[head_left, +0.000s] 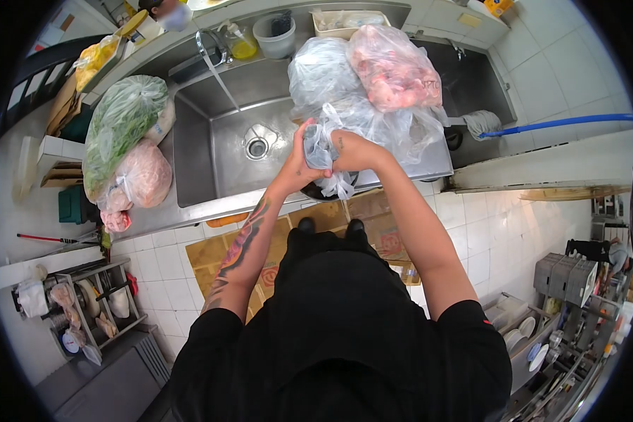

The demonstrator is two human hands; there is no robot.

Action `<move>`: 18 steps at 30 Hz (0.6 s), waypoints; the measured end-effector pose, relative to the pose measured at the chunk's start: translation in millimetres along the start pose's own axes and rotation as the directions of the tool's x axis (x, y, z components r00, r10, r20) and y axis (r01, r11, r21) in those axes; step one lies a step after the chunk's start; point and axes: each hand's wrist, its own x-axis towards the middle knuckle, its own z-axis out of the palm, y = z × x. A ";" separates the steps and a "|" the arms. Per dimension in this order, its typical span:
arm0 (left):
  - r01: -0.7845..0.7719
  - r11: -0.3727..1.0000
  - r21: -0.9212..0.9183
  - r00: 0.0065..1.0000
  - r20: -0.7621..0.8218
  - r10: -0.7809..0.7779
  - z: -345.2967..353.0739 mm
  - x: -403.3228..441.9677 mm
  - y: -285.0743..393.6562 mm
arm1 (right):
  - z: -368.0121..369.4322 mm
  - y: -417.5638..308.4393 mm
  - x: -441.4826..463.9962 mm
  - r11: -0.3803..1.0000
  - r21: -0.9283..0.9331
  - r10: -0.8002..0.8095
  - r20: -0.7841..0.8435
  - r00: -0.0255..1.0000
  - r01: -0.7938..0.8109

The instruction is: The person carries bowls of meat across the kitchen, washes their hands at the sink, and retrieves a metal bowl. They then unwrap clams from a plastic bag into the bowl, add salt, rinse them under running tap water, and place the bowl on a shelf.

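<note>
Both my hands are wrapped round a small clear plastic bag [319, 149] with something greyish inside, held at the sink's front edge. My left hand [297, 167] grips its left side, and my right hand [357, 151] closes over it from the right. The bag's crumpled ends stick out above and below my fingers. A dark round thing, partly hidden, shows beneath it. Just beyond my hands lie large clear plastic bags [323, 74], one of them a bag of pink raw meat [395, 69].
Water runs from the faucet [202, 43] into the steel sink [221, 172]. Left of it are a bag of greens [123, 116] and a bag of pale meat [143, 174]. A grey bucket [274, 35] stands behind. At right, a blue-handled mop [555, 125] juts out. A person is at upper left.
</note>
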 end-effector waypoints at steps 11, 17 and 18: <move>-0.052 0.996 0.076 0.999 0.014 0.051 -0.9 -10.6 1.8 | -11.5 -46.6 -12.9 0.947 -0.266 0.141 -0.153 0.978 -0.178; 0.014 0.998 0.058 0.999 0.052 -0.017 -3.6 -31.1 2.0 | 12.0 -21.3 -28.1 0.926 -0.343 0.118 -0.134 0.984 -0.158; 0.024 0.998 0.058 0.999 0.036 -0.026 -5.3 -33.4 -4.2 | 13.1 -18.0 -30.7 0.926 -0.344 0.118 -0.135 0.984 -0.158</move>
